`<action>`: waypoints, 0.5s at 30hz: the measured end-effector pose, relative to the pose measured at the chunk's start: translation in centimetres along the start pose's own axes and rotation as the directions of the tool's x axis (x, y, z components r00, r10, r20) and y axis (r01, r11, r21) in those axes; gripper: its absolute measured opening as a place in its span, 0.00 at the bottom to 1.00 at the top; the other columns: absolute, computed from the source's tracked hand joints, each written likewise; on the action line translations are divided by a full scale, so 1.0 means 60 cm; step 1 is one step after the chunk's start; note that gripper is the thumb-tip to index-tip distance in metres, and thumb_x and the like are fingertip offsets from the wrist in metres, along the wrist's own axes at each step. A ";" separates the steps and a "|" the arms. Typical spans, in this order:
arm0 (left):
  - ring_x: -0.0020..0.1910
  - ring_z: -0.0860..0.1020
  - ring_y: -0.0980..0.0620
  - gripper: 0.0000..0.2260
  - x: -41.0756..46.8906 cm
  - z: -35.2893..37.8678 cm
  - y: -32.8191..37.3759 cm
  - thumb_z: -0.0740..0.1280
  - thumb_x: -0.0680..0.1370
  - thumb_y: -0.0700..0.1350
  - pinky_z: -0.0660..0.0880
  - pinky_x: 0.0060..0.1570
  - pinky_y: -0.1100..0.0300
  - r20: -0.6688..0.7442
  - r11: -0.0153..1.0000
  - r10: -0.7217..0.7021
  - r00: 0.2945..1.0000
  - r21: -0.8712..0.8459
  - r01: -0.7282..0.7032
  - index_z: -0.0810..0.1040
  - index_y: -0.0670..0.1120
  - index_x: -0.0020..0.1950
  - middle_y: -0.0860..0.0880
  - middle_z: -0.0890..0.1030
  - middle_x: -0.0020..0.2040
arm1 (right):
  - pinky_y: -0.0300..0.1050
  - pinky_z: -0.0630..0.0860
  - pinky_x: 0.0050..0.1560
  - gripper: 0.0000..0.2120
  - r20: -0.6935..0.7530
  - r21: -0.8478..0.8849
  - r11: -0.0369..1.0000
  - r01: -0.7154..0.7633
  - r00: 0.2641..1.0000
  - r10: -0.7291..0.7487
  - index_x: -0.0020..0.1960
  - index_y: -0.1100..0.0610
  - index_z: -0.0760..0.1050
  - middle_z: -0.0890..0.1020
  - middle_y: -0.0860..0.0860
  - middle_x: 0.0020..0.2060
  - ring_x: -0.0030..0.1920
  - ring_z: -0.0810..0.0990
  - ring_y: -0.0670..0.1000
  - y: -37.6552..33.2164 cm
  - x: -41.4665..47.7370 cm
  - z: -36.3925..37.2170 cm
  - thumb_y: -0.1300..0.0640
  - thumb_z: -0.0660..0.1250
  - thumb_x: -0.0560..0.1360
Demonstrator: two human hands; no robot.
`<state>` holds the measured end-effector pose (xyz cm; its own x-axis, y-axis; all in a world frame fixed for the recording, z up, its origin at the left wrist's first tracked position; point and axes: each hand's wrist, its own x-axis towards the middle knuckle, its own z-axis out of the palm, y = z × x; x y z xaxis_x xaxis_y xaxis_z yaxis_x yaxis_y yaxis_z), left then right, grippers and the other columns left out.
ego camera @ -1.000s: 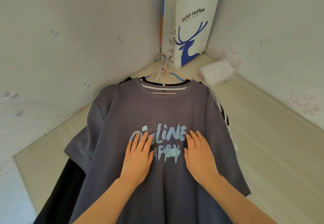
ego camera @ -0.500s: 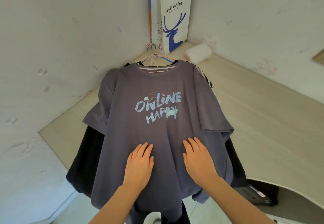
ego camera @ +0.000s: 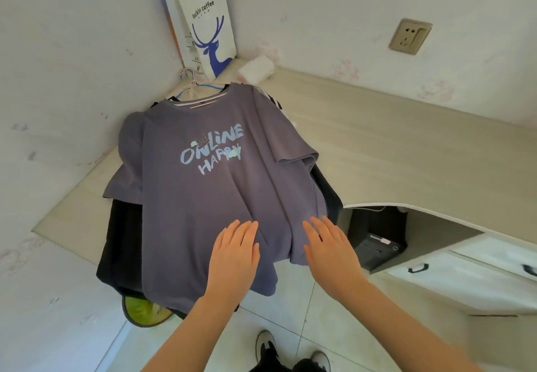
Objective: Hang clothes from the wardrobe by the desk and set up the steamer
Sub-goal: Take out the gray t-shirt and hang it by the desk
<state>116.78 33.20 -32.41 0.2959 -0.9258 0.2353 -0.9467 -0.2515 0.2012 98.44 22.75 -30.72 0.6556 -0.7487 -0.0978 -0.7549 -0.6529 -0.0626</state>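
A grey-purple T-shirt printed "ONLINE HAPPY" lies on a pink hanger across the corner of the pale wooden desk, its lower part drooping over the desk edge. Dark clothes lie under it. My left hand rests flat, fingers straight, on the shirt near its hem. My right hand lies flat with straight fingers at the shirt's lower right edge. No steamer is in view.
A white Luckin Coffee paper bag stands in the wall corner, with a white packet beside it. A wall socket is at the upper right. A black device sits under the desk. White drawers stand at the right.
Both hands have slid down the shirt from the printed chest to the hem, smoothing it. The view has pulled back, showing the desk edge, floor and my shoes.
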 end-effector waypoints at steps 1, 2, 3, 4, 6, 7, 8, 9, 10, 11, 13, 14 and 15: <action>0.57 0.80 0.44 0.20 -0.004 -0.001 0.017 0.54 0.78 0.50 0.78 0.56 0.49 -0.003 0.999 0.030 1.000 -0.011 -0.030 0.80 0.44 0.61 0.47 0.83 0.56 | 0.55 0.67 0.66 0.26 0.019 0.001 1.000 -0.028 0.999 0.028 0.69 0.58 0.70 0.75 0.56 0.66 0.68 0.71 0.60 0.008 -0.019 -0.001 0.50 0.69 0.74; 0.58 0.80 0.44 0.20 -0.008 0.000 0.034 0.54 0.78 0.50 0.78 0.56 0.49 0.005 0.998 0.058 0.998 -0.022 -0.058 0.79 0.44 0.61 0.47 0.82 0.56 | 0.53 0.61 0.70 0.27 0.026 0.011 0.998 -0.057 0.998 0.057 0.72 0.57 0.66 0.71 0.55 0.69 0.71 0.67 0.59 0.015 -0.039 -0.004 0.49 0.66 0.77; 0.58 0.79 0.44 0.20 -0.012 0.002 0.053 0.55 0.78 0.50 0.78 0.56 0.49 0.017 0.995 0.091 0.996 -0.032 -0.091 0.79 0.44 0.61 0.47 0.82 0.56 | 0.52 0.55 0.71 0.27 0.025 0.039 0.995 -0.092 0.996 0.091 0.74 0.56 0.62 0.68 0.55 0.72 0.73 0.63 0.58 0.024 -0.058 -0.006 0.49 0.63 0.79; 0.58 0.79 0.44 0.20 -0.015 0.004 0.074 0.55 0.78 0.50 0.77 0.56 0.49 0.033 0.991 0.127 0.991 -0.045 -0.126 0.79 0.44 0.61 0.47 0.82 0.56 | 0.51 0.51 0.72 0.27 0.020 0.072 0.989 -0.132 0.991 0.131 0.76 0.56 0.57 0.64 0.54 0.74 0.75 0.58 0.57 0.033 -0.078 -0.009 0.49 0.60 0.80; 0.59 0.79 0.45 0.19 -0.025 0.009 0.120 0.56 0.78 0.49 0.77 0.58 0.49 0.047 0.978 0.197 0.979 -0.072 -0.193 0.79 0.44 0.62 0.48 0.82 0.56 | 0.50 0.47 0.74 0.27 0.042 0.111 0.971 -0.213 0.977 0.209 0.77 0.55 0.51 0.58 0.52 0.76 0.76 0.52 0.55 0.052 -0.121 -0.018 0.49 0.54 0.82; 0.59 0.79 0.45 0.18 -0.030 0.011 0.143 0.58 0.78 0.49 0.76 0.58 0.50 0.042 0.970 0.232 0.972 -0.086 -0.228 0.79 0.44 0.62 0.48 0.82 0.56 | 0.49 0.47 0.75 0.26 0.045 0.116 0.963 -0.245 0.969 0.241 0.77 0.55 0.50 0.58 0.52 0.76 0.77 0.52 0.54 0.062 -0.145 -0.020 0.49 0.53 0.82; 0.59 0.79 0.45 0.16 -0.036 0.014 0.168 0.61 0.77 0.47 0.76 0.59 0.50 0.034 0.959 0.269 0.963 -0.100 -0.264 0.79 0.44 0.62 0.48 0.82 0.56 | 0.49 0.47 0.75 0.26 0.045 0.121 0.955 -0.272 0.962 0.269 0.77 0.55 0.50 0.58 0.52 0.76 0.77 0.51 0.54 0.074 -0.169 -0.021 0.49 0.52 0.82; 0.59 0.78 0.45 0.15 -0.042 0.015 0.193 0.65 0.77 0.46 0.75 0.59 0.50 0.035 0.948 0.301 0.953 -0.118 -0.295 0.78 0.44 0.62 0.48 0.82 0.56 | 0.50 0.47 0.75 0.26 0.055 0.128 0.945 -0.302 0.953 0.297 0.77 0.55 0.50 0.57 0.52 0.76 0.77 0.50 0.54 0.085 -0.194 -0.020 0.49 0.52 0.82; 0.60 0.78 0.45 0.15 -0.050 0.014 0.218 0.68 0.76 0.44 0.75 0.59 0.50 0.047 0.938 0.325 0.944 -0.139 -0.316 0.78 0.44 0.62 0.48 0.81 0.57 | 0.50 0.48 0.75 0.27 0.068 0.127 0.936 -0.328 0.944 0.322 0.77 0.55 0.50 0.57 0.52 0.76 0.77 0.50 0.54 0.096 -0.220 -0.019 0.48 0.52 0.82; 0.60 0.78 0.45 0.16 -0.058 0.013 0.244 0.70 0.75 0.44 0.75 0.60 0.50 0.063 0.929 0.345 0.936 -0.161 -0.332 0.78 0.44 0.62 0.48 0.81 0.57 | 0.51 0.48 0.75 0.27 0.077 0.125 0.929 -0.349 0.937 0.341 0.77 0.56 0.50 0.57 0.52 0.76 0.77 0.50 0.55 0.107 -0.246 -0.016 0.49 0.52 0.82; 0.60 0.77 0.45 0.17 -0.079 0.010 0.294 0.71 0.73 0.43 0.75 0.60 0.50 0.087 0.912 0.385 0.919 -0.188 -0.364 0.78 0.44 0.62 0.48 0.81 0.57 | 0.52 0.51 0.75 0.27 0.067 0.131 0.910 -0.392 0.920 0.387 0.77 0.58 0.53 0.59 0.54 0.76 0.76 0.53 0.56 0.129 -0.304 -0.006 0.49 0.53 0.82; 0.60 0.77 0.45 0.18 -0.092 0.009 0.318 0.72 0.73 0.43 0.76 0.60 0.50 0.097 0.903 0.405 0.909 -0.197 -0.381 0.78 0.44 0.62 0.48 0.81 0.57 | 0.53 0.54 0.75 0.27 0.057 0.131 0.899 -0.418 0.908 0.415 0.76 0.58 0.55 0.62 0.55 0.75 0.76 0.56 0.57 0.138 -0.334 -0.001 0.50 0.56 0.81; 0.61 0.77 0.46 0.17 -0.107 0.008 0.342 0.71 0.73 0.43 0.75 0.60 0.50 0.107 0.893 0.427 0.898 -0.206 -0.401 0.77 0.44 0.62 0.48 0.81 0.57 | 0.54 0.58 0.73 0.27 0.053 0.125 0.886 -0.446 0.895 0.443 0.75 0.59 0.59 0.65 0.56 0.73 0.75 0.60 0.58 0.148 -0.365 0.004 0.50 0.58 0.80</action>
<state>95.40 33.82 -30.25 -0.1524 -0.9687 0.1959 -0.9376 0.2045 0.2814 77.38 33.35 -29.37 0.2515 -0.9531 -0.1684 -0.9636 -0.2302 -0.1359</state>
